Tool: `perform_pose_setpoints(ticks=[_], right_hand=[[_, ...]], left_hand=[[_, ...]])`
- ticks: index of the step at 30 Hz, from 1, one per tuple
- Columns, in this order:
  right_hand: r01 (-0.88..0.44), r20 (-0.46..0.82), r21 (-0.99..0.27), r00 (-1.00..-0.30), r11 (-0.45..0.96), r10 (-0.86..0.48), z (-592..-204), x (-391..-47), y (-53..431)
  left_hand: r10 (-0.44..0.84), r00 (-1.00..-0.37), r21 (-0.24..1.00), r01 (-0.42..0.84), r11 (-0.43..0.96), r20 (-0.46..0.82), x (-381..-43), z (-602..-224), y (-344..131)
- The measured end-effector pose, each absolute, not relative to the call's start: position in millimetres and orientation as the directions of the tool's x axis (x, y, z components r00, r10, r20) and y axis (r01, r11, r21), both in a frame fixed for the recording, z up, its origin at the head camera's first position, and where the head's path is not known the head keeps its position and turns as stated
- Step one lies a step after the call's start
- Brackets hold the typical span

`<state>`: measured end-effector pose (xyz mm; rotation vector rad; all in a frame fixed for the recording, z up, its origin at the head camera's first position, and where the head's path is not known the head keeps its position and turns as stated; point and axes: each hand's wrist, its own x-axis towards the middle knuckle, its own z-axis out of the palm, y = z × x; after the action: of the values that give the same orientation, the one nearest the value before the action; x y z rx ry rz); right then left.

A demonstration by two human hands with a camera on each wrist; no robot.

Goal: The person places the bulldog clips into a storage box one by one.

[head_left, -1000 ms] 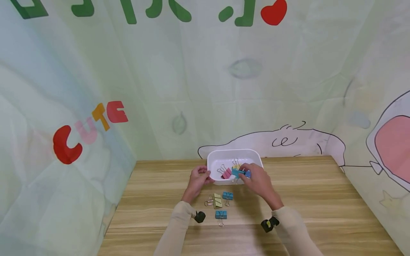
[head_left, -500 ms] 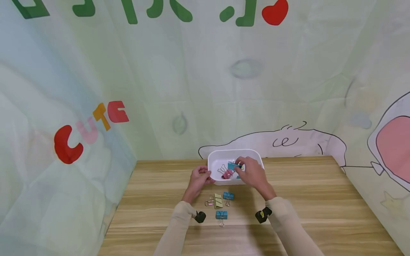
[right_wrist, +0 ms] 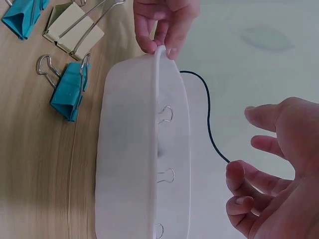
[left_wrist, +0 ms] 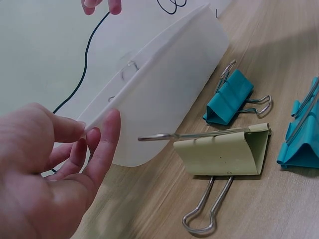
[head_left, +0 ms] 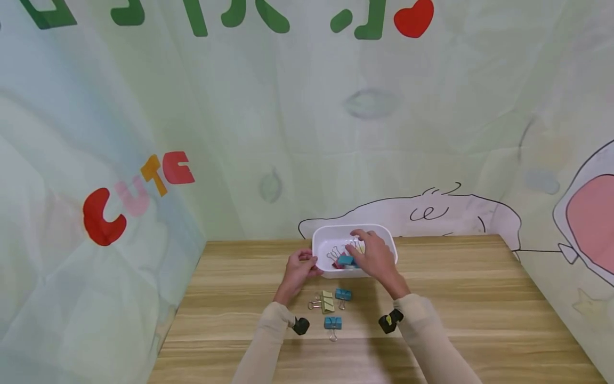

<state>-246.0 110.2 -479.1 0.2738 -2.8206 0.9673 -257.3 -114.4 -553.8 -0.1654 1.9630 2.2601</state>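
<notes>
My left hand [head_left: 298,271] pinches the near left corner of a white plastic tub [left_wrist: 164,84] between thumb and fingers. Over the tub my right hand [head_left: 379,260] hovers with fingers spread and nothing between them, as the right wrist view also shows. Inside the tub a blue binder clip [head_left: 345,260] lies against a pink binder clip [head_left: 337,264]. A yellow clip beyond them is partly hidden by the right hand. In front of the tub, a cream binder clip [left_wrist: 219,155] lies on the wooden table, with one blue binder clip [left_wrist: 232,97] beside it and another [head_left: 333,322] nearer.
The tub stands at the back of the wooden table [head_left: 230,309], close to a printed cloth backdrop [head_left: 268,133]. Black wrist cameras sit on the left cuff [head_left: 300,326] and the right cuff [head_left: 390,321].
My right hand brought a blue binder clip further into the tub and let go of it beside the pink one; its fingers have lifted and spread. The left hand stays on the rim.
</notes>
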Motion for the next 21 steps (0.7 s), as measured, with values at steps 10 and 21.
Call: perform_pose_setpoints(ticks=[10,21], right_hand=[[-0.225,0.203,-0.587,-0.971,0.777,-0.128,-483.2,-236.5,116.2],[-0.314,0.218,-0.601,-0.949,0.735,-0.227,-508.2,-208.9,115.4]], left_hand=[[0.039,-0.982,0.973,-0.188,-0.134,-0.184,-258.8,-554.2,-114.2],[0.038,-0.984,0.974,-0.18,-0.141,-0.177,-259.1,-555.3,-114.1]])
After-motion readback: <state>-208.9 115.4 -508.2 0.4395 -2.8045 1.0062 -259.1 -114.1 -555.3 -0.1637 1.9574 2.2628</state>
